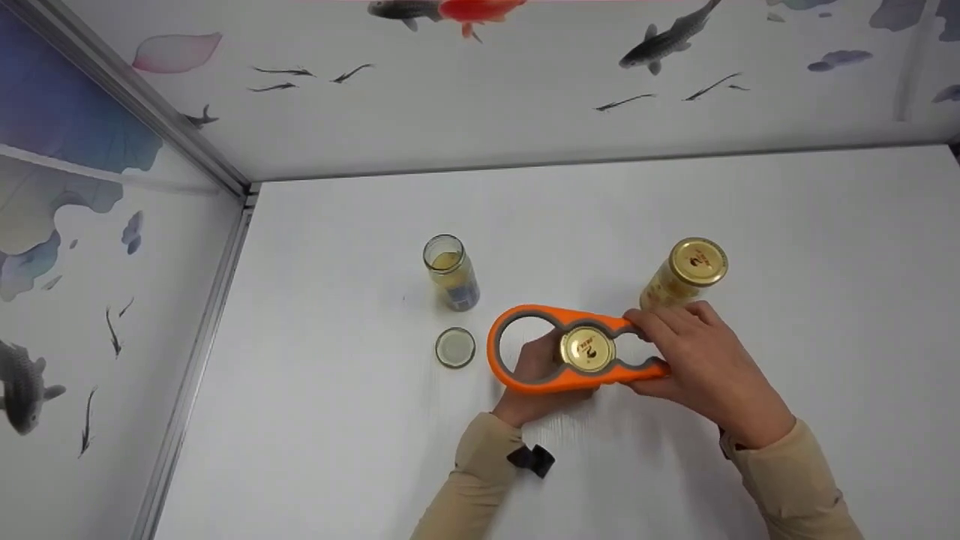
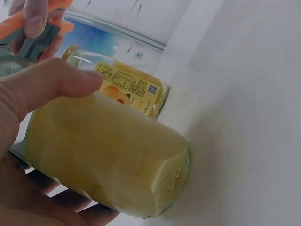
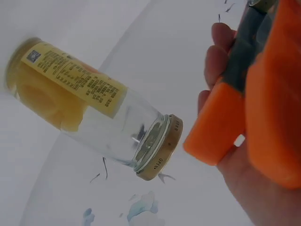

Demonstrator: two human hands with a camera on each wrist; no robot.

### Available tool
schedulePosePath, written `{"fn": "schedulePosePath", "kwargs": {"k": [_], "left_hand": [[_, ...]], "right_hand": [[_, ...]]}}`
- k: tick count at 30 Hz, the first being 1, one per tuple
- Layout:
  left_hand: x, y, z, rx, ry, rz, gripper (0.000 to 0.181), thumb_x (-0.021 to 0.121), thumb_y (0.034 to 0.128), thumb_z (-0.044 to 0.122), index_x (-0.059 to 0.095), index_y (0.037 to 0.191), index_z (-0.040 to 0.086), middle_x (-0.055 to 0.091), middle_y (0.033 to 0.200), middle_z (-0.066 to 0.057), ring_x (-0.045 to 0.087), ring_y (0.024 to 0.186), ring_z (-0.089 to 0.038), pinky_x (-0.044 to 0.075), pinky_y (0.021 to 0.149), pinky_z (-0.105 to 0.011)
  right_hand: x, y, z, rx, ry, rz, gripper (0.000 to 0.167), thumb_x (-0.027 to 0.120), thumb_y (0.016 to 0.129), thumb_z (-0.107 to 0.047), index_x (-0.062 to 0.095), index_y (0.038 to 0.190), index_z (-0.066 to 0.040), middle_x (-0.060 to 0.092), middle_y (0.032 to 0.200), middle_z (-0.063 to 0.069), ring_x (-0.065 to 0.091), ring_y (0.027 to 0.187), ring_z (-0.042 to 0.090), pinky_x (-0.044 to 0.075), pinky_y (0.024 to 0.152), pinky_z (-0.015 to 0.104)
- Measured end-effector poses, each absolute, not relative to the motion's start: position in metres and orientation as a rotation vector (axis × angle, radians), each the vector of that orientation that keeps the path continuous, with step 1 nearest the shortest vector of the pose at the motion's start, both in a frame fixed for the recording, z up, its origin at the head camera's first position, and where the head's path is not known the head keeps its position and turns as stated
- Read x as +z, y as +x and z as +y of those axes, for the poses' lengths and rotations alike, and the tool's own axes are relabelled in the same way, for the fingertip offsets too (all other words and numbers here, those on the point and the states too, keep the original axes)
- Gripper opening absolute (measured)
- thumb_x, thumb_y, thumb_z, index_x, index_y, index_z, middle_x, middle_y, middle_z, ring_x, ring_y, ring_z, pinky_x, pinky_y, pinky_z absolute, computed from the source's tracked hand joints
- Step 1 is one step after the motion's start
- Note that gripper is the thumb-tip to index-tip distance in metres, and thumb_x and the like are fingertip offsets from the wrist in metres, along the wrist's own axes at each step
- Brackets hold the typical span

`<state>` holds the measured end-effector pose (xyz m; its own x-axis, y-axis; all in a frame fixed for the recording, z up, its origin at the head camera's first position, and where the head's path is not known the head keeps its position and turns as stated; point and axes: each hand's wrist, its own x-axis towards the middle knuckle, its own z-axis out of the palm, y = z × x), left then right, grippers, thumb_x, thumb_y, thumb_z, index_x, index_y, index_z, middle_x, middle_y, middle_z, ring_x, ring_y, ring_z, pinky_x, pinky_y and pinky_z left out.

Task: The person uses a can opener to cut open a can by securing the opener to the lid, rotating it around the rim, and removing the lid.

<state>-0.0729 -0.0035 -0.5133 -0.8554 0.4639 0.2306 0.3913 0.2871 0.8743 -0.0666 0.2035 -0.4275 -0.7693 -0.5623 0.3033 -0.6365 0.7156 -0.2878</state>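
My left hand (image 1: 536, 375) grips a glass jar (image 2: 108, 150) of yellowish contents around its body; in the head view the jar's gold lid (image 1: 588, 349) shows from above. Around that lid sits an orange and grey jar opener (image 1: 525, 387), its inner grey edges against the lid. My right hand (image 1: 705, 367) holds the opener by its handle ends, thumb on one side and fingers on the other. In the left wrist view the jar stands over the white table, its base turned toward the camera.
A second sealed jar (image 1: 679, 274) with a yellow peach label stands just beyond my right hand. To the left are an uncovered jar (image 1: 452, 277) with some yellow contents and a loose lid (image 1: 455, 348). Printed panels border the white table (image 1: 315, 300).
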Motion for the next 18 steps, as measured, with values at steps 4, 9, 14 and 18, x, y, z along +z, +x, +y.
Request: {"fn": "schedulePosePath", "kwargs": {"k": [4, 9, 14, 18], "left_hand": [[-0.514, -0.074, -0.005, 1.704, 0.887, 2.362, 0.065, 0.073, 0.081, 0.006, 0.048, 0.141, 0.006, 0.056, 0.134, 0.002, 0.048, 0.123, -0.005, 0.039, 0.101, -0.024], [-0.509, -0.073, -0.008, 1.8, 0.863, 2.245, 0.06, 0.073, 0.0816, 0.003, 0.05, 0.137, 0.0, 0.059, 0.131, -0.006, 0.051, 0.121, -0.008, 0.04, 0.101, -0.026], [-0.503, -0.073, -0.01, 1.857, 0.854, 2.161, 0.054, 0.073, 0.081, 0.001, 0.054, 0.132, -0.002, 0.062, 0.126, -0.008, 0.055, 0.116, -0.008, 0.042, 0.1, -0.027], [-0.51, -0.075, -0.008, 1.741, 0.935, 2.266, 0.055, 0.075, 0.0812, 0.007, 0.055, 0.133, 0.002, 0.063, 0.125, -0.002, 0.054, 0.115, -0.004, 0.042, 0.098, -0.024]], "right_hand": [[-0.428, -0.066, 0.204, 0.534, 0.979, -2.695, 0.07, 0.095, 0.049, -0.023, 0.063, 0.108, -0.003, 0.065, 0.088, 0.005, 0.058, 0.075, 0.02, 0.049, 0.072, 0.039], [-0.428, -0.066, 0.205, 0.552, 0.978, -2.666, 0.067, 0.095, 0.048, -0.021, 0.064, 0.105, -0.007, 0.066, 0.084, 0.002, 0.057, 0.072, 0.017, 0.051, 0.063, 0.037], [-0.429, -0.067, 0.207, 0.577, 0.987, -2.647, 0.064, 0.094, 0.049, -0.02, 0.063, 0.105, -0.011, 0.066, 0.081, -0.001, 0.055, 0.069, 0.014, 0.049, 0.059, 0.034], [-0.429, -0.068, 0.209, 0.593, 1.011, -2.633, 0.067, 0.095, 0.046, -0.018, 0.064, 0.105, -0.012, 0.066, 0.082, -0.002, 0.054, 0.069, 0.013, 0.048, 0.059, 0.033]]}}
